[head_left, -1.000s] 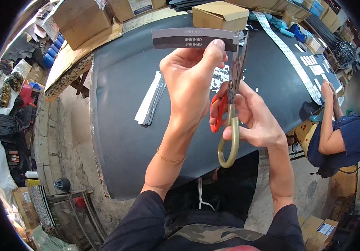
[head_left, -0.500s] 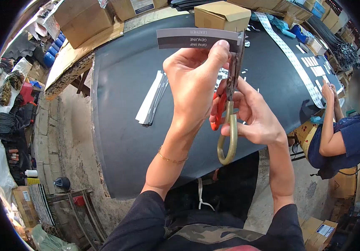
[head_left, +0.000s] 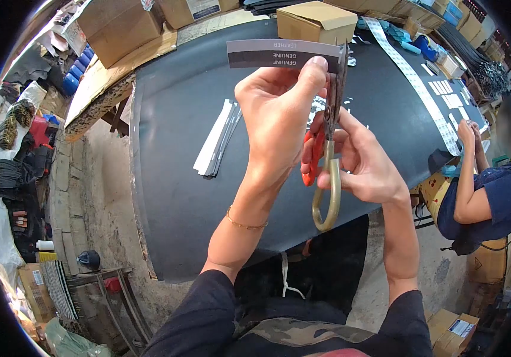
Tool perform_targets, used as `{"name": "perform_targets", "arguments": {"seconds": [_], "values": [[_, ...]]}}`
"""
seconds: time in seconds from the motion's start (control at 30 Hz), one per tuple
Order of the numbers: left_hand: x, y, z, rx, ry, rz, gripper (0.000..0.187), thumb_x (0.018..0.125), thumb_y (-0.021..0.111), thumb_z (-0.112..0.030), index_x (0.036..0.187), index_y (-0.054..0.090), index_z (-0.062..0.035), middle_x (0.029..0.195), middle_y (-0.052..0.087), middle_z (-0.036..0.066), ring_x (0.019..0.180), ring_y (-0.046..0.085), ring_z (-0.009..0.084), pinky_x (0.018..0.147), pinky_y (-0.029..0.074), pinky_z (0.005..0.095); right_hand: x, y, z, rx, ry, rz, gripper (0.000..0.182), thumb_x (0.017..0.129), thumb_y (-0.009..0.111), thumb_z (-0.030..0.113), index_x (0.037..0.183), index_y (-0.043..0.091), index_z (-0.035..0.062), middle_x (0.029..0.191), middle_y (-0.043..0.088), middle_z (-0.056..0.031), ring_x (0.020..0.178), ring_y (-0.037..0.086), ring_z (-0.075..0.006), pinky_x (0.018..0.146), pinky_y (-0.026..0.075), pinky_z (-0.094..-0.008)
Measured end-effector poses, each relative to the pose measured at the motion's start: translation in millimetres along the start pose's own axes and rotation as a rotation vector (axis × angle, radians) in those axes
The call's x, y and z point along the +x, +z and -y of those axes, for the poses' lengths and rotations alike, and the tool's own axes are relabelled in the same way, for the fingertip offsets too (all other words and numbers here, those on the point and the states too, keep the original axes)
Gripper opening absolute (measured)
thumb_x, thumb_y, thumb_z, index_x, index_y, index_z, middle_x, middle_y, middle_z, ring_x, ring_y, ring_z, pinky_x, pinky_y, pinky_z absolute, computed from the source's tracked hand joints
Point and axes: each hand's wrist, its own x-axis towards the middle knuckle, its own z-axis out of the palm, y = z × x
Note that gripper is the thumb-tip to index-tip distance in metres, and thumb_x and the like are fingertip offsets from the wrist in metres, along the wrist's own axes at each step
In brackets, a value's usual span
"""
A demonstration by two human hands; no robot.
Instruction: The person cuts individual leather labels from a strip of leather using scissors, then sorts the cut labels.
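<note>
My left hand (head_left: 279,113) pinches a grey and black label strip (head_left: 273,55) printed "GENUINE LEATHER", held up over the black table (head_left: 172,178). My right hand (head_left: 359,163) grips scissors (head_left: 329,149) with one orange and one tan handle loop. The blades point up and meet the strip's right end. A pile of white and black strips (head_left: 215,140) lies on the table left of my hands. Small cut label pieces (head_left: 315,107) lie behind my hands, partly hidden.
A cardboard box (head_left: 315,21) stands at the table's far edge. A long white label tape (head_left: 413,77) runs along the right side. Another person (head_left: 487,184) in a blue shirt works at the right edge. Boxes and clutter fill the floor at left.
The scissor blades have closed on the strip's right end. Both hands and the strip have drifted slightly to the right.
</note>
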Motion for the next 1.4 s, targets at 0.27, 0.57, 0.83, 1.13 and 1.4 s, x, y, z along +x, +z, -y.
{"name": "perform_targets", "arguments": {"seconds": [0.27, 0.57, 0.83, 1.13, 1.4], "values": [[1, 0, 2, 0.005, -0.016, -0.007, 0.008, 0.084, 0.062, -0.002, 0.087, 0.065, 0.0051, 0.081, 0.065, 0.01, 0.07, 0.059, 0.0143, 0.067, 0.049, 0.028, 0, -2, 1, -0.003, 0.041, 0.001, 0.049, 0.075, 0.072, 0.005, 0.113, 0.042, 0.0012, 0.092, 0.06, -0.0137, 0.09, 0.063, -0.0207, 0.075, 0.056, -0.0322], [6, -2, 12, -0.038, -0.071, -0.054, 0.007, 0.083, 0.063, -0.001, 0.085, 0.065, 0.0044, 0.079, 0.065, 0.01, 0.069, 0.059, 0.0146, 0.067, 0.049, 0.0282, 2, -7, -10, 0.03, 0.073, -0.033, 0.044, 0.082, 0.068, 0.007, 0.116, 0.041, -0.001, 0.093, 0.063, -0.0148, 0.089, 0.065, -0.02, 0.077, 0.055, -0.0308], [15, -10, 31, -0.047, -0.144, -0.089, 0.007, 0.082, 0.064, -0.003, 0.083, 0.065, 0.0037, 0.077, 0.064, 0.009, 0.069, 0.06, 0.0144, 0.065, 0.049, 0.0274, 10, -19, -27, -0.016, 0.057, -0.005, 0.043, 0.086, 0.065, 0.015, 0.118, 0.041, -0.0007, 0.091, 0.065, -0.0171, 0.083, 0.066, -0.0219, 0.075, 0.056, -0.0345], [19, -9, 47, -0.044, -0.157, -0.169, 0.01, 0.08, 0.065, -0.005, 0.078, 0.065, 0.0051, 0.07, 0.063, 0.009, 0.059, 0.056, 0.0118, 0.06, 0.047, 0.0263, 14, -25, -39, 0.039, 0.126, -0.014, 0.04, 0.089, 0.062, 0.015, 0.119, 0.04, -0.0006, 0.094, 0.064, -0.0172, 0.083, 0.066, -0.0218, 0.073, 0.056, -0.0343], [22, -18, 54, -0.036, -0.257, -0.182, 0.007, 0.081, 0.065, -0.004, 0.08, 0.062, 0.002, 0.074, 0.063, 0.009, 0.067, 0.059, 0.0149, 0.063, 0.048, 0.0258, 16, -28, -49, 0.085, 0.174, -0.055, 0.035, 0.091, 0.057, 0.011, 0.119, 0.04, -0.001, 0.091, 0.064, -0.0134, 0.079, 0.066, -0.021, 0.071, 0.056, -0.035]]}}
